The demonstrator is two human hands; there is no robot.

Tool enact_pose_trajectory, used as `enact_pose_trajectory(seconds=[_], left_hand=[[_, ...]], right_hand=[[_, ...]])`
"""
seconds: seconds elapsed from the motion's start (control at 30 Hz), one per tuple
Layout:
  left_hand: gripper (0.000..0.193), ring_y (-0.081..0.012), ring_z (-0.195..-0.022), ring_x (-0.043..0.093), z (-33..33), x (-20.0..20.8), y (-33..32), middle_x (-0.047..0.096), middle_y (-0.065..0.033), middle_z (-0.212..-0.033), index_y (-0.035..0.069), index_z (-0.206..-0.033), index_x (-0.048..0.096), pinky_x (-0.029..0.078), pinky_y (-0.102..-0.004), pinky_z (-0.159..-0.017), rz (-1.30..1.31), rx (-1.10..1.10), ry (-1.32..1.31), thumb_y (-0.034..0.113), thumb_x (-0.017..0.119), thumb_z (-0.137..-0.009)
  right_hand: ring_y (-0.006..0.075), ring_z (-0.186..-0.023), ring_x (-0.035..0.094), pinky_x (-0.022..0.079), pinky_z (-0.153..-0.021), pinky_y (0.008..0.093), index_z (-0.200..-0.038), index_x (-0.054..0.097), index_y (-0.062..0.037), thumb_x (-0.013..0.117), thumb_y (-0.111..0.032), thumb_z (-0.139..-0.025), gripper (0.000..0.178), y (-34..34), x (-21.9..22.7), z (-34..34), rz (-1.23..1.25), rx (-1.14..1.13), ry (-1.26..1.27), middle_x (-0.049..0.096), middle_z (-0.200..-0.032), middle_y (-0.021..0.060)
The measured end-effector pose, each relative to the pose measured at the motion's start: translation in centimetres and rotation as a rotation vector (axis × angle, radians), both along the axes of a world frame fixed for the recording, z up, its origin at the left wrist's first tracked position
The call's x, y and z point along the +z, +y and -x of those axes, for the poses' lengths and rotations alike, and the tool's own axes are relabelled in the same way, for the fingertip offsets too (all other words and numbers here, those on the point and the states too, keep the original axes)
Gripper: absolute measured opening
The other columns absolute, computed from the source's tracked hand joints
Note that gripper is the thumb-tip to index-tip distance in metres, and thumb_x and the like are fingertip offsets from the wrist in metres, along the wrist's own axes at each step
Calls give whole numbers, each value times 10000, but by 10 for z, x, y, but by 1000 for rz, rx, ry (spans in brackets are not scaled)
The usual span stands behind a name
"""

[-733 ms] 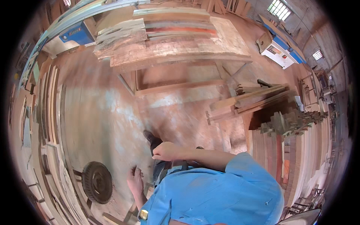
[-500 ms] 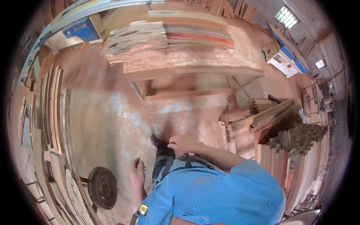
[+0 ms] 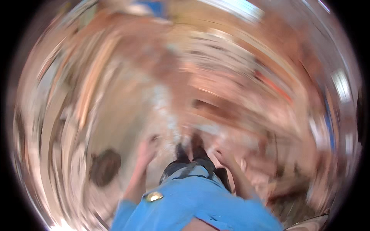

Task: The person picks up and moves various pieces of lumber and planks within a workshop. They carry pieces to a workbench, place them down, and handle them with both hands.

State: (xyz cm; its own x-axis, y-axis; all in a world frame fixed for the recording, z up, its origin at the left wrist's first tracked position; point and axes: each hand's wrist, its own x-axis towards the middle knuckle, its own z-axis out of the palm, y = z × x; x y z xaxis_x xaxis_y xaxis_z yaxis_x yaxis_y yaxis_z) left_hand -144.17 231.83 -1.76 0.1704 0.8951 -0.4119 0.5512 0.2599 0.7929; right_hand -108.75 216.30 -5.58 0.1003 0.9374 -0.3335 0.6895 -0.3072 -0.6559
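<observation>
My left hand (image 3: 147,151) hangs at my left side over the dusty floor (image 3: 119,115), touching nothing that I can see. On the other side of my legs, my right hand (image 3: 223,156) is held low, also apart from the things around it. Both hands are smeared by motion, so their fingers cannot be made out. Between them show my dark trousers and my shoes (image 3: 197,139), below the blue shirt (image 3: 192,204).
A dark wheel (image 3: 105,168) stands left of my left arm, beside long upright boards (image 3: 98,77). Ahead to the right is a low table stacked with planks (image 3: 227,57). More timber (image 3: 289,184) lies near my right side. The whole view is blurred.
My view has swung left, so the plank table now sits tilted further right. My right hand has moved from in front of my waist out to my right side. My left arm shows more fully.
</observation>
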Motion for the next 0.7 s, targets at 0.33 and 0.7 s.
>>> enact_pose_trajectory(seconds=[0.33,0.7], left_hand=[[400,-394,-997,638,25,-95,-136,676,-212,-1058,67,-1121,653,504,-474,-868,304,576,313,372,529,-894],[187,-161,-548,543,-53,-120,-413,556,-63,-681,-13,-888,620,477,-315,-478,520,2000,-338,159,549,-869]], right_hand=[[122,-621,578,478,-568,261,-927,630,13,565,-150,-934,175,139,-20,-25,410,269,203,615,-743,62],[81,-566,525,432,-496,233,-939,616,-3,567,-143,-959,150,301,-21,47,269,706,139,572,-705,20]])
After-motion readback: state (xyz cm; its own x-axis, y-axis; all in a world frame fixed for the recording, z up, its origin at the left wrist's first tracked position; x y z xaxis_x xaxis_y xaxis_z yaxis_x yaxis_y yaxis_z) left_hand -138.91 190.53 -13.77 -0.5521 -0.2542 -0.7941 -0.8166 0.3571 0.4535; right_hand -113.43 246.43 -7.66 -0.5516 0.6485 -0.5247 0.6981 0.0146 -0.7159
